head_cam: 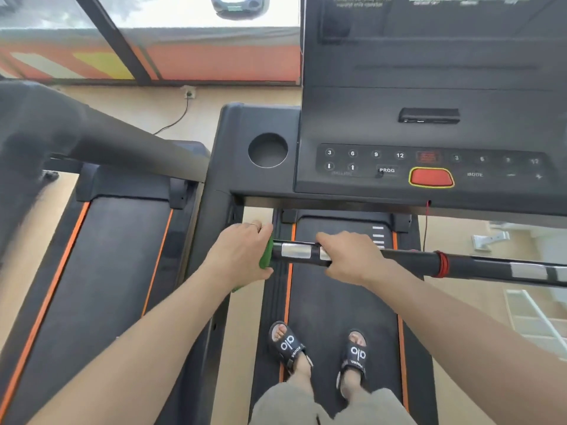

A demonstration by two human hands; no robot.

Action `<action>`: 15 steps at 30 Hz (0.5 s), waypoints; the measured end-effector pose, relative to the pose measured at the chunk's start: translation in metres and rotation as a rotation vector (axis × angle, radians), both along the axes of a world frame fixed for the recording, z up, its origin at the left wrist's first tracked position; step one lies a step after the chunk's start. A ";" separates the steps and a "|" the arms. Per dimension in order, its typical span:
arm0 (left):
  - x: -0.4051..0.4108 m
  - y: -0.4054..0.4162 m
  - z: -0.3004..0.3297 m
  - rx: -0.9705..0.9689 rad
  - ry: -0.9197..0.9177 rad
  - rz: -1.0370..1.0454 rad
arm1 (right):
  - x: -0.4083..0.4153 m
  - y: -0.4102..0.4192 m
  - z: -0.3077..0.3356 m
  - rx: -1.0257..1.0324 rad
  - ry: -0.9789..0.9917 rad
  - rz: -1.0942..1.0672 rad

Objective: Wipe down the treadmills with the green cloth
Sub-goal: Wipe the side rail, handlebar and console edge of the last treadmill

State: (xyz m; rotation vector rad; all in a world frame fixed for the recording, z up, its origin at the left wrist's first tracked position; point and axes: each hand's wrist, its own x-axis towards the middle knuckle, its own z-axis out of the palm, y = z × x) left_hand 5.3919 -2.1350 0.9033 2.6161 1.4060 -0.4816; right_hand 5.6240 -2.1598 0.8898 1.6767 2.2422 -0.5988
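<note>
The left hand [242, 253] curls its fingers [259, 230] around the green cloth [266, 254] at the left end of the long bar [408, 259], which runs off right under the gripping right hand [349, 257].

A bright green cloth [266, 251] shows against the glossy black handlebar [408, 259] banded with silver metal plates and wound with red cord. The black treadmill belt [340, 305] is edged in orange stripes. On the dark grey console [429, 167] sits a red button outlined in yellow, among white numerals. Black sandals [287, 346] carry white lettering.
</note>
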 end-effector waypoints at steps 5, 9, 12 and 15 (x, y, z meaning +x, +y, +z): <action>0.021 -0.004 -0.007 -0.016 -0.092 0.140 | 0.006 -0.002 -0.003 0.013 0.062 -0.043; 0.034 -0.024 -0.015 -0.023 -0.170 0.020 | 0.012 -0.003 -0.004 0.008 0.079 -0.025; -0.003 -0.016 -0.007 -0.011 -0.050 -0.122 | 0.012 -0.006 -0.004 0.034 0.072 -0.005; -0.029 0.001 -0.001 0.044 0.020 -0.113 | 0.007 -0.009 0.000 0.050 0.071 -0.004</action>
